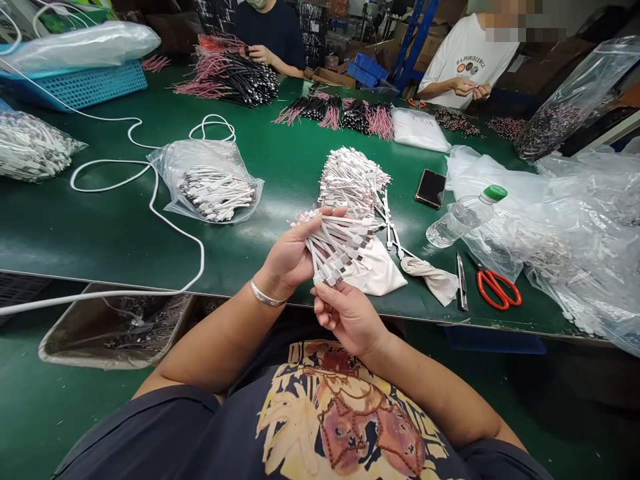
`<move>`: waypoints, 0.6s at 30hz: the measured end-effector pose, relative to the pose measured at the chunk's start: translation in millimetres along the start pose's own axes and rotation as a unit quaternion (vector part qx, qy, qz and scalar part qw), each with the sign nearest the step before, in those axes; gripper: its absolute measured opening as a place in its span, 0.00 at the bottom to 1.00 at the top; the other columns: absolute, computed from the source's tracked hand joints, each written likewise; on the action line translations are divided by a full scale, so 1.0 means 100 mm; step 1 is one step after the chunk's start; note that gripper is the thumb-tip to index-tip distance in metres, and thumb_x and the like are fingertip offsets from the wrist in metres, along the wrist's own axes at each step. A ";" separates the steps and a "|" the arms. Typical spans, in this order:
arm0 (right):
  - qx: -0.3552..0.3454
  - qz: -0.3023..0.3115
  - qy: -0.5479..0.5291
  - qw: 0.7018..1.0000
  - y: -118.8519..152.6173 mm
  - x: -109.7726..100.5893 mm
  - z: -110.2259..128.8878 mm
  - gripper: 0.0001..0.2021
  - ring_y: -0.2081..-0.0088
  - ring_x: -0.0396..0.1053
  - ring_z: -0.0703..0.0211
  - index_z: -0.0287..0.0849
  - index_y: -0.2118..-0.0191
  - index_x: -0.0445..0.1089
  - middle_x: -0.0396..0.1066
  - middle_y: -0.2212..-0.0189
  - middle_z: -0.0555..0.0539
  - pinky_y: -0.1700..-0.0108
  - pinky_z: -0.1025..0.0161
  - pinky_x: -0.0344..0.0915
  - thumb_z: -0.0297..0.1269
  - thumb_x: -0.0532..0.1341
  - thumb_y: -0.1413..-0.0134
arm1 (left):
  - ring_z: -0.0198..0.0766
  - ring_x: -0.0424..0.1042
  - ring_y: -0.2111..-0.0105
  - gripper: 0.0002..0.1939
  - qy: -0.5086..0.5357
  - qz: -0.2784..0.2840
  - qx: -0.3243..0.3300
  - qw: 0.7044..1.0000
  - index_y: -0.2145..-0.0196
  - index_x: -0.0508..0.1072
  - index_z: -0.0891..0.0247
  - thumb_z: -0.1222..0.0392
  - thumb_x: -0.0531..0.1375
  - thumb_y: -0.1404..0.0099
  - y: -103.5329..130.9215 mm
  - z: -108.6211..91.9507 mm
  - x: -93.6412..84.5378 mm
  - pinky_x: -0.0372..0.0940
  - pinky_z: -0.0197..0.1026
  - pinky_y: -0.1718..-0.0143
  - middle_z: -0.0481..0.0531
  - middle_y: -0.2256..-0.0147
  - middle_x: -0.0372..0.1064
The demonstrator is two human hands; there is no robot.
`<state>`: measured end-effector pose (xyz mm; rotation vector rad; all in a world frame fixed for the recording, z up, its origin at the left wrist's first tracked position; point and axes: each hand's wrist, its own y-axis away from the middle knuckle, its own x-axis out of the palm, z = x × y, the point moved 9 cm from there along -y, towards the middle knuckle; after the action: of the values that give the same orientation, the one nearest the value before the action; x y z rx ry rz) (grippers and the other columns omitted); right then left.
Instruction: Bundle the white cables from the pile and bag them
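My left hand (293,257), with a silver bracelet at the wrist, is wrapped round a bundle of short white cables (335,247) whose connector ends fan out to the right and down. Below the bundle, my right hand (350,317) has its thumb and fingers pinched at the lowest connector. Just beyond my hands a large pile of similar white cables (350,175) lies on the green table (280,160). Under the bundle's right side is a cream cloth (383,270), with a twisted cloth piece (434,279) to its right.
On the right lie a phone (431,188), a bottle (460,217), a cutter knife (461,283), red scissors (497,288) and plastic bags (580,227). A filled bag (213,183) and a white cord (200,250) are left. Two people stand across the table.
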<state>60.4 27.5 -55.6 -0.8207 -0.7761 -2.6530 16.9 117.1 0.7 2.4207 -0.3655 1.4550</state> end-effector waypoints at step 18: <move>-0.078 -0.031 0.106 0.991 0.06 -0.23 0.07 0.14 0.82 0.63 0.71 0.39 0.72 0.68 0.70 0.79 0.51 0.83 0.74 0.54 0.46 0.66 0.53 | 0.40 0.75 0.59 0.11 0.005 -0.004 -0.017 1.000 0.64 0.75 0.66 0.67 0.51 0.34 0.02 0.01 -0.06 0.65 0.47 0.50 0.53 0.59 0.76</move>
<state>84.4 28.4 -61.4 -0.5435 -0.5552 -2.8243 13.9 115.8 -5.1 2.3850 -0.3767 1.4444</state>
